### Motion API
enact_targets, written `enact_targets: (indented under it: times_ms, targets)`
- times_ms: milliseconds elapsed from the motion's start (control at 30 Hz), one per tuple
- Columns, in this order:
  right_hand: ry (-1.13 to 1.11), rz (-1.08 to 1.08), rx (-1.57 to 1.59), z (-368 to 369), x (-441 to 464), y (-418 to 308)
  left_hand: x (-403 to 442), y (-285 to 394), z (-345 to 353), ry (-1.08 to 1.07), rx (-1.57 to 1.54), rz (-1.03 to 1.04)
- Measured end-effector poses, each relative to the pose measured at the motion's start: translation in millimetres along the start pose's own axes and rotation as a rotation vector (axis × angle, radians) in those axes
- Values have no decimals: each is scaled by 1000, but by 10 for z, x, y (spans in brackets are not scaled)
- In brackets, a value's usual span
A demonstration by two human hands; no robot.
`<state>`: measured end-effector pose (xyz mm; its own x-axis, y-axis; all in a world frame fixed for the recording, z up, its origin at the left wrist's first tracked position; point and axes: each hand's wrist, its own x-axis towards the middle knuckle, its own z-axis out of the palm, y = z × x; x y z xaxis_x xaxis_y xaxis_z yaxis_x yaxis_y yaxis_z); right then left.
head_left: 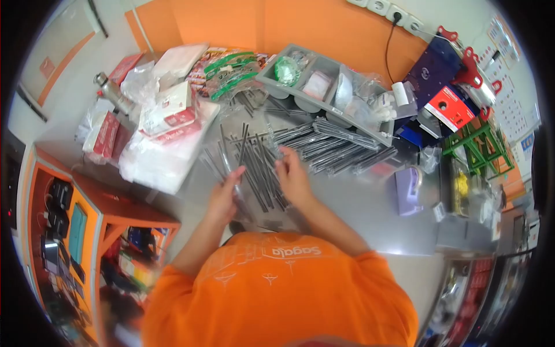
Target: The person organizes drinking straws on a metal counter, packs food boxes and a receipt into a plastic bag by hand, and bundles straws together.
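Note:
Loose black drinking straws (252, 168) lie in a heap on the metal table, between my two hands. My left hand (224, 198) is closed, pinching a thin straw in clear plastic (215, 163) at the left of the heap. On the other side, my right hand (293, 178) is closed with thumb and fingertips on a narrow clear plastic sleeve (272, 134); its lower part is blurred. Just beyond the right hand, several bundles of black straws in clear wrap (338, 147) are stacked.
A grey divided bin (324, 103) with bagged items stands behind the bundles. At left are red-and-white packets (170, 110), white plastic packs (159, 159) and a metal bottle (110, 91). To the right stand a purple box (409, 191) and a green rack (483, 150).

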<state>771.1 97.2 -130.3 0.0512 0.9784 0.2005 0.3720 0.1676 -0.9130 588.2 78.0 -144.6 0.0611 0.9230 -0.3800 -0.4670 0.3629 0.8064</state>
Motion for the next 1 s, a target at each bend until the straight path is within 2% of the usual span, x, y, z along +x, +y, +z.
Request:
enact_targets:
  times_ms: [33, 67, 133, 233, 267, 300, 367, 400, 433, 500, 533, 567, 667, 700, 767, 800, 933, 1000]
  targets:
    - [-71, -7, 87, -3, -88, -153, 1, 7, 108, -23, 16, 2]
    - [-43, -10, 85, 19, -167, -222, -18, 4, 235, -41, -20, 10]
    - [-144, -190, 108, 43, -294, -290, 19, -78, 365, -75, -77, 32]
    - [-128, -212, 49, 71, -446, -241, -22, -123, 506, -190, -78, 63]
    - [-127, -211, 55, 92, -478, -186, -85, -106, 576, -129, -52, 77]
    - [-125, -213, 49, 77, -489, -224, -27, -141, 481, -135, -56, 79]
    - [-316, -96, -63, 63, -552, -324, 127, -274, 191, -161, 36, 54]
    - [-301, -236, -80, 102, -540, -277, 92, -142, 192, -86, -46, 58]
    - [-320, -227, -91, 132, -527, -293, 169, -56, 99, -22, -70, 98]
    - [-148, -249, -127, 217, -452, -374, 492, 120, -352, 35, -111, 207]
    - [-154, -109, -125, 283, -403, -448, 697, 167, -622, 24, -122, 278]
    - [-164, -106, -131, 396, -350, -432, 708, 314, -732, 30, -131, 275]
    - [-295, -315, -378, 832, -138, -368, 739, 733, -1070, 111, -188, 300]
    - [-301, -309, -376, 1014, -69, -330, 731, 801, -1138, 117, -189, 294]
    - [-268, -357, -804, 1419, 117, -174, 632, 958, -1216, 58, -271, 217]
    - [-315, -199, -1043, 1603, 226, -139, 607, 1031, -1273, 51, -315, 180]
    - [-216, -168, -1179, 2005, 516, 181, 565, 1274, -1598, -12, -334, 146]
    - [-386, 118, -1174, 2071, 634, 77, 541, 1414, -1713, -125, -265, 23]
